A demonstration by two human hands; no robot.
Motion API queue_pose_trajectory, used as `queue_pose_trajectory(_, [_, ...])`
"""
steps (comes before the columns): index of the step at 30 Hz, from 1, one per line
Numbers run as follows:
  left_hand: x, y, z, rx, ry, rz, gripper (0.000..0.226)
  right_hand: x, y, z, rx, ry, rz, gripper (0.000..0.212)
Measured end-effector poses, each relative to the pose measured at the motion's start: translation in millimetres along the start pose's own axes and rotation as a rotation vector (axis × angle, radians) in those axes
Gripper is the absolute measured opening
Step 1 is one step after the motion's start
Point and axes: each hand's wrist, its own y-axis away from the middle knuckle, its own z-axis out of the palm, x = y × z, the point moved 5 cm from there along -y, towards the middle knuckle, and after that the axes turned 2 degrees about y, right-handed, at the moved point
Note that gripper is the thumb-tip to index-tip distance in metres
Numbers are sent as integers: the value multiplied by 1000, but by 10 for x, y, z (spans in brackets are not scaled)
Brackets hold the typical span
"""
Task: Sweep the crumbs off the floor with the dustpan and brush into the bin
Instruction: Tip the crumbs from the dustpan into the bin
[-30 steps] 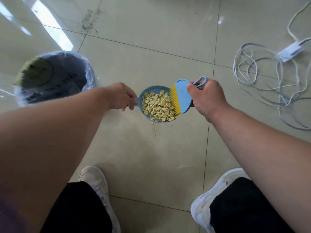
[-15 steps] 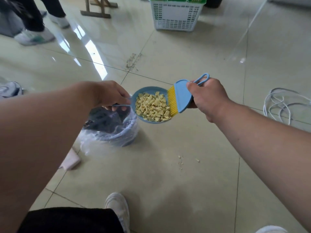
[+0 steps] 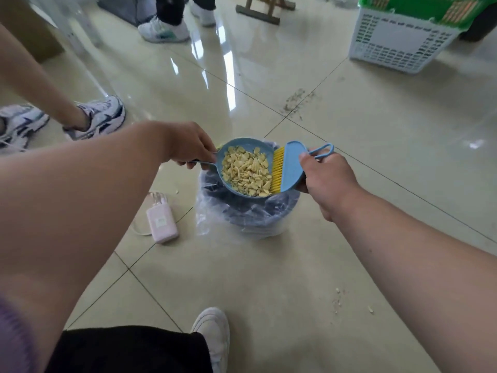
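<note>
My left hand (image 3: 189, 146) grips the handle of a small round blue dustpan (image 3: 228, 149) heaped with pale yellow crumbs (image 3: 246, 170). It hangs level, right above the dark bin (image 3: 258, 216) lined with a clear plastic bag. My right hand (image 3: 326, 175) holds a blue brush (image 3: 291, 165) by its looped handle. The brush's yellow bristles rest against the dustpan's open right edge, fencing in the crumbs. A few stray crumbs (image 3: 337, 301) lie on the tiles at lower right.
A pink power bank (image 3: 162, 220) with a white cable lies on the floor left of the bin. Other people's legs and trainers (image 3: 94, 118) stand at left and top. A white lattice basket (image 3: 398, 40) sits at top right. My own shoe (image 3: 213, 332) is below.
Both hands carried the loaded dustpan and brush leftward across the floor until they came over the bin. The view turned with them; the white cables left the frame.
</note>
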Motion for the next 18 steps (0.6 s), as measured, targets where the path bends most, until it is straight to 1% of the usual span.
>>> queue_pose_trajectory(3, [8,-70,55,-4,-97,-9,23,45,-12,104,9,112,-23,32])
queue_pose_trajectory(5, [65,-95,86,-12,-179,-16,24,130,-39,117,23,180,-36,29])
queue_pose_trajectory(7, [156,-97,60,-11,-257,-21,27,216,-58,109,37,214,-42,27])
queue_pose_trajectory(9, [284,-77,-2,-7,-337,-13,21,258,-64,91,51,224,-52,26])
queue_pose_trajectory(10, [362,-63,-37,-6,-385,-10,17,271,-62,80,56,227,-50,26])
queue_pose_trajectory(12, [527,-39,-94,-10,-499,-2,16,274,-58,48,72,214,-63,26])
queue_pose_trajectory(16, [785,-19,-198,51,-686,23,21,181,-12,-6,137,135,-87,23])
queue_pose_trajectory(18, [819,-33,-243,69,-784,-4,28,105,21,4,147,88,-102,21])
